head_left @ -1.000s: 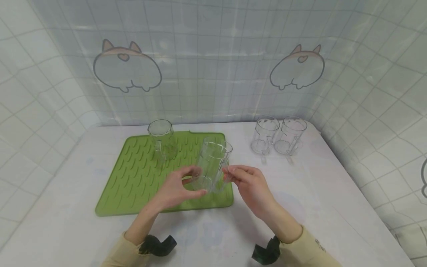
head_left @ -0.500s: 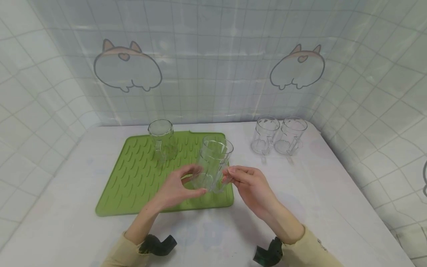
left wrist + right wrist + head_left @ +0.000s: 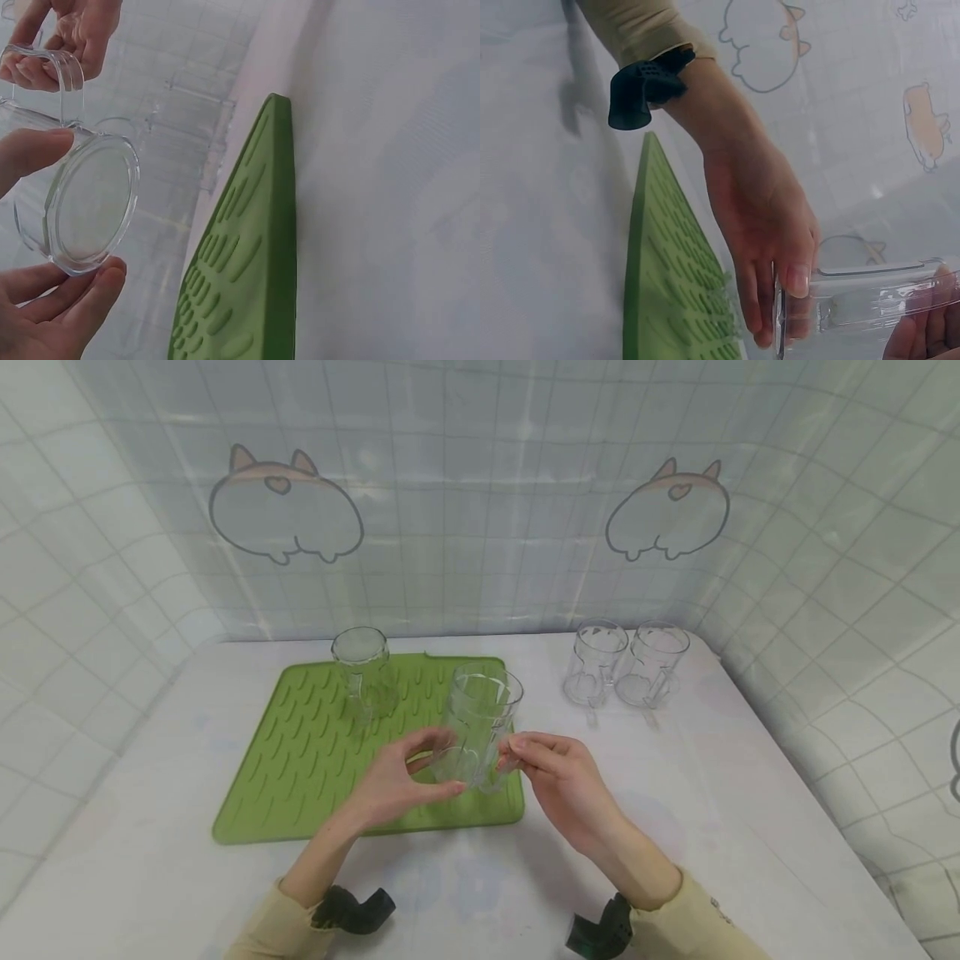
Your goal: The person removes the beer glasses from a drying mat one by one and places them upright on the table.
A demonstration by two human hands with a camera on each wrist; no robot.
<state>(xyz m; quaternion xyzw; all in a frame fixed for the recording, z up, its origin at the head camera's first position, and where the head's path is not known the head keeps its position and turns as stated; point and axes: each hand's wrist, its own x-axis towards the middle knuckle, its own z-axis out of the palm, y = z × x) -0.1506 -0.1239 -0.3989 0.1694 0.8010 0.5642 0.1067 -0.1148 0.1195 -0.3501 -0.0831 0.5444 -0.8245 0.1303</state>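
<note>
A clear glass mug [image 3: 480, 710] is held up, slightly tilted, over the right part of a green ribbed mat [image 3: 300, 793]. My left hand [image 3: 401, 781] grips it low down, thumb on one side and fingers on the other, beside the round base [image 3: 94, 206] in the left wrist view. Fingers and thumb of my right hand [image 3: 558, 781] pinch the mug's handle. In the right wrist view, the left hand [image 3: 761, 217] reaches to the base end of the mug, while right fingers [image 3: 922, 330] show at the handle. Air shows between mug and mat in the left wrist view.
Another glass mug [image 3: 367, 685] stands upright at the back of the mat. Two more mugs, one [image 3: 596, 664] beside the other [image 3: 652, 664], stand at the table's back right. A tiled-pattern sheet [image 3: 480, 527] rises behind the white table [image 3: 712, 810].
</note>
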